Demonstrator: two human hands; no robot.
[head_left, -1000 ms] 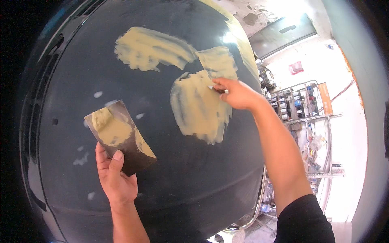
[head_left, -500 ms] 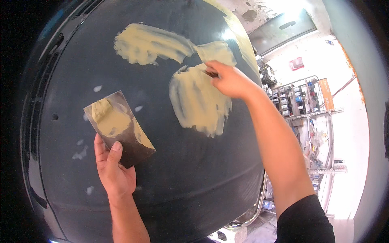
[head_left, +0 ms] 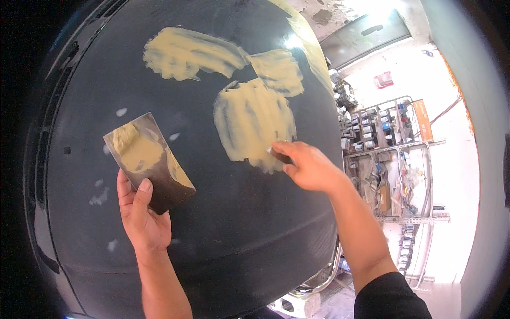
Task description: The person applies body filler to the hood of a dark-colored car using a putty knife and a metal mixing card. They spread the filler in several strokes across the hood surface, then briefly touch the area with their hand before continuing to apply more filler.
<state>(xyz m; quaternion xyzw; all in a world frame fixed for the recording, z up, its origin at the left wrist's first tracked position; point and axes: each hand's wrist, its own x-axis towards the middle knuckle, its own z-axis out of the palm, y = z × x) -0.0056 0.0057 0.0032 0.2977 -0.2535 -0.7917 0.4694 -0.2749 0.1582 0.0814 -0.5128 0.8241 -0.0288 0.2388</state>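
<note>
My left hand (head_left: 142, 220) grips a flat rectangular mixing board (head_left: 166, 192), thumb on top and fingers underneath. A lump and smear of yellow putty (head_left: 139, 151) cover its far half and right edge. My right hand (head_left: 313, 169) pinches a putty spreader (head_left: 280, 156), mostly hidden by the fingers, at the lower right edge of a wide putty patch (head_left: 254, 117). Beneath both hands stretches a dark, curved car panel (head_left: 239, 228), which looks like a hood. Farther up it are a long putty patch (head_left: 194, 52) and a smaller one (head_left: 279, 72).
Several small pale spots (head_left: 99, 198) dot the panel's left side. A yellowish strip (head_left: 311, 48) runs along its far right edge. To the right, metal shelves (head_left: 396, 149) hold cans and bottles against a white wall. Chrome trim (head_left: 336, 268) curves at the lower right.
My right hand has drawn the spreader toward me, from the top of the wide patch to its lower right edge. The left hand still holds the board, and the view has shifted slightly.
</note>
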